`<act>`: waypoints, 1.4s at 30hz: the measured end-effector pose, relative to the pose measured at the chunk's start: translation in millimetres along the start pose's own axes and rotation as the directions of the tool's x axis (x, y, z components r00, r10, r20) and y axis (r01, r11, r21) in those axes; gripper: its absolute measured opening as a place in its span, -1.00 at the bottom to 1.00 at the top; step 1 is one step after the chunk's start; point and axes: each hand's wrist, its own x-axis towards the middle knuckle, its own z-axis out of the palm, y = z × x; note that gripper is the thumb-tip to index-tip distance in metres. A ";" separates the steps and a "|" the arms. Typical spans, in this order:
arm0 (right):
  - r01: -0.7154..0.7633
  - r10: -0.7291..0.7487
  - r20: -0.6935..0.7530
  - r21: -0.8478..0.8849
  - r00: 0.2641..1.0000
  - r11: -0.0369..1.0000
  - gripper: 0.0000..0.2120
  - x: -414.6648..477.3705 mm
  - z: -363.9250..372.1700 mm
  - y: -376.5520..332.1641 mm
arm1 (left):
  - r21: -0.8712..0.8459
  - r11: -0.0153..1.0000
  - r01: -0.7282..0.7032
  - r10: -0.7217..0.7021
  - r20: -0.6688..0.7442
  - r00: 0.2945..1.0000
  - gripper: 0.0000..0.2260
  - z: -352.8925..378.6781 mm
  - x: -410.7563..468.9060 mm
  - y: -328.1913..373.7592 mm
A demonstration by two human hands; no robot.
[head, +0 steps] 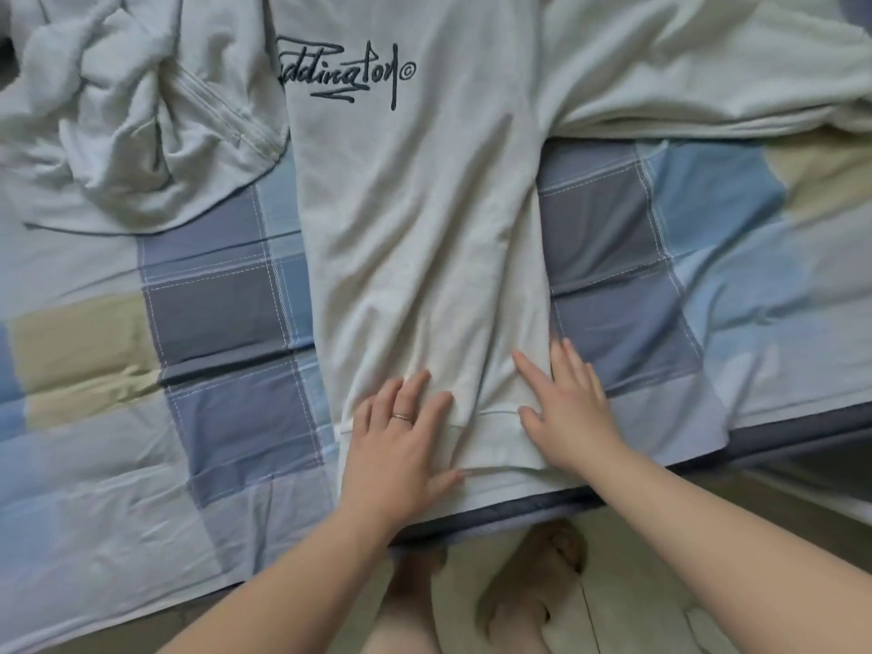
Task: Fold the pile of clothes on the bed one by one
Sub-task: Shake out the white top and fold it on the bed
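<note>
At 10 o'clock, a crumpled pale garment (141, 125) waits. Centre: a white lettered sweatshirt (415, 238), folded narrow on the checked bedsheet (222, 304). Left hand (401, 441) and right hand (571, 408) press flat, fingers spread, on its 6 o'clock hem; smooth creases upward before folding.

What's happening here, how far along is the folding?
A person has a white shirt laid lengthwise on the checked bed sheet. The left hand and right hand both press flat on its hem near the bed's edge, as if smoothing it. A crumpled pale garment lies at the upper left, more pale cloth at the upper right.
</note>
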 end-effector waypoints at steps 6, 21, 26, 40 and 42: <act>-0.002 0.003 0.056 -0.017 0.998 1.000 -0.34 -19.1 11.9 -7.2 | -0.093 0.991 0.097 -0.102 -0.051 0.993 -0.26 -6.4 -26.6 -13.0; 0.134 -0.294 0.052 0.806 0.954 0.577 -0.28 -83.8 -14.5 -38.0 | -0.824 0.512 0.242 -0.375 0.038 0.926 -0.89 -85.8 -33.7 58.5; 0.189 -0.083 -0.210 0.558 0.974 0.808 -0.50 -85.9 1.3 -44.4 | -0.853 0.471 0.225 -0.359 0.048 0.932 -0.91 -93.3 -35.8 63.5; 0.330 -0.095 -0.493 0.414 0.865 0.848 -0.78 -88.4 -7.0 -33.0 | -0.376 0.882 0.285 -0.356 -0.134 0.925 -0.69 -72.0 -47.2 45.2; 0.361 -0.074 -0.544 0.441 0.836 0.822 -0.83 -89.8 -16.4 -16.3 | -0.316 0.901 0.297 -0.359 -0.162 0.919 -0.65 -62.2 -49.8 35.9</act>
